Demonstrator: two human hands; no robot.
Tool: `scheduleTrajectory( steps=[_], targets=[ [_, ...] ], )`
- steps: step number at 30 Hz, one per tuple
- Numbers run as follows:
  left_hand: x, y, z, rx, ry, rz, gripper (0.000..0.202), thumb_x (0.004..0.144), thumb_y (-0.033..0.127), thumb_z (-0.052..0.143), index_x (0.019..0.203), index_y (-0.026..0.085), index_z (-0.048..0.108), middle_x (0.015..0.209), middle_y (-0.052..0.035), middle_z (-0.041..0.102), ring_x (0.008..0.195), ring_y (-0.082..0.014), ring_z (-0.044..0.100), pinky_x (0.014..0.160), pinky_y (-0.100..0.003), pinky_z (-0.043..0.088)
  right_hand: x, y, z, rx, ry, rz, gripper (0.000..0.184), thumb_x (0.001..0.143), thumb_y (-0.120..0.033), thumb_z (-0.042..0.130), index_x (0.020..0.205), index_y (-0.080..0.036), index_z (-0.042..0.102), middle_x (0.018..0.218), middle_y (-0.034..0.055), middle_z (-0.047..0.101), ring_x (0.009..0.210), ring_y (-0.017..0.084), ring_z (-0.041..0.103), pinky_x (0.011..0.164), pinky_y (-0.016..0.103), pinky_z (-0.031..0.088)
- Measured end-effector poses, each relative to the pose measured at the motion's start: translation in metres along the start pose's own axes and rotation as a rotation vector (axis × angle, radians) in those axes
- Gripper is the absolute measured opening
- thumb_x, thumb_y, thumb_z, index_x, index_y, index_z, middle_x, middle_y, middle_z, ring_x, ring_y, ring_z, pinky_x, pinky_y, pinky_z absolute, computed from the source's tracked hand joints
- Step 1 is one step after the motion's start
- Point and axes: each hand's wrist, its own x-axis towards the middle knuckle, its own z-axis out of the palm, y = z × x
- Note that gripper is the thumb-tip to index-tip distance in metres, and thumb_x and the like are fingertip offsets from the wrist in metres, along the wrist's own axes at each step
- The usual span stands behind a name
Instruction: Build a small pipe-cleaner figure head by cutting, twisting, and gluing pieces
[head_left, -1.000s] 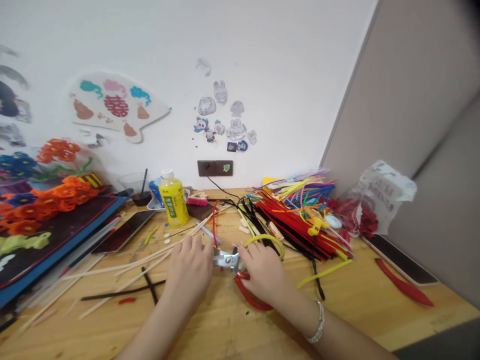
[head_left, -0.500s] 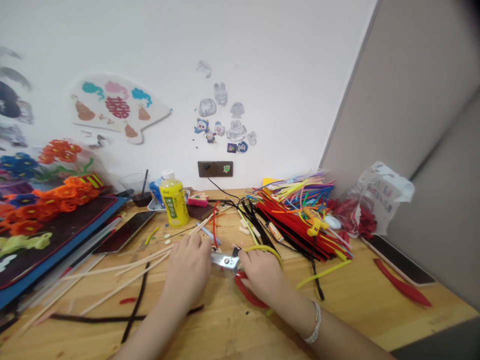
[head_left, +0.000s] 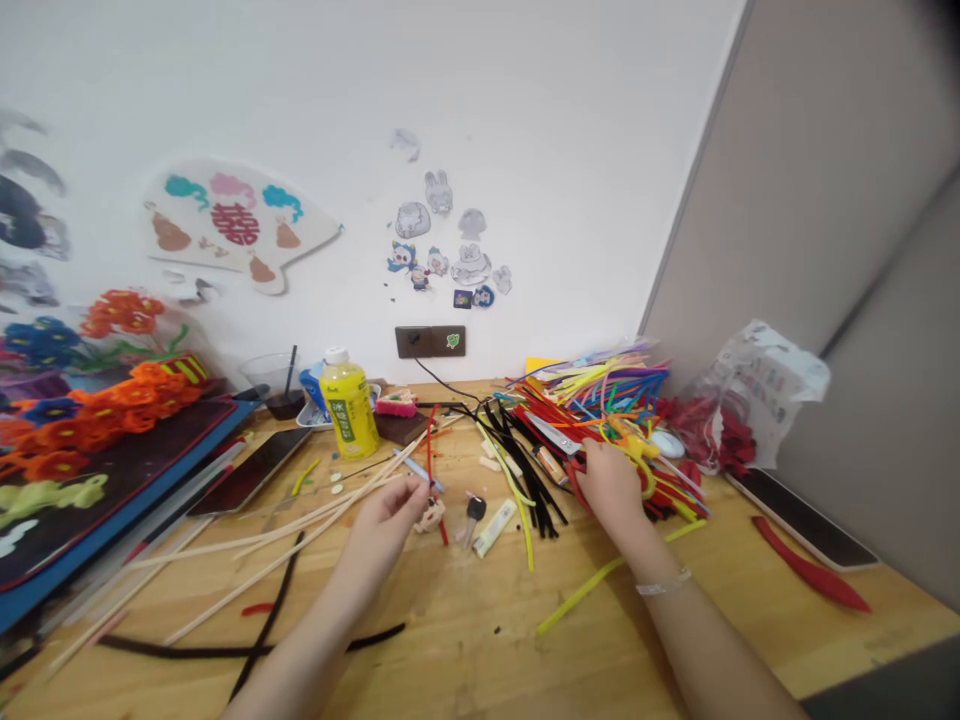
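- We see a white painted wall [head_left: 525, 120] behind the worktop, with a few faint marks on it
- Fan-shaped paper decoration [head_left: 240, 225] is stuck to the wall, upper left
- Cartoon stickers [head_left: 442, 235] sit in a cluster right of it, above the socket
- Dark wall socket panel [head_left: 427, 342] is low on the wall, just above the worktop, with a black cable [head_left: 442, 385] running down
- Grey partition [head_left: 810, 200] closes off the right side, meeting the wall at a corner
- Light wood worktop [head_left: 480, 650] runs along both
- We get even, soft light, with faint shadows
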Motion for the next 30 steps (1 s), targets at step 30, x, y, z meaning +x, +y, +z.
scheduleTrajectory(
  steps=[30],
  targets=[
    [-0.013,-0.014,0.032,-0.008,-0.151,0.046,0.029,0.071,0.046,0.049,0.058,0.019,0.049,0.056,0.0039,0.044,0.056,-0.0136,0.042,0.055,-0.024,0.037,-0.057,-0.078,-0.018,1.397,-0.392,-0.426,0.018,0.076,-0.028,0.057,0.091,-0.018,0.057,0.082,0.0009,0.057,0.075,0.014,0.052,0.07,0.025,0.042]
  ],
)
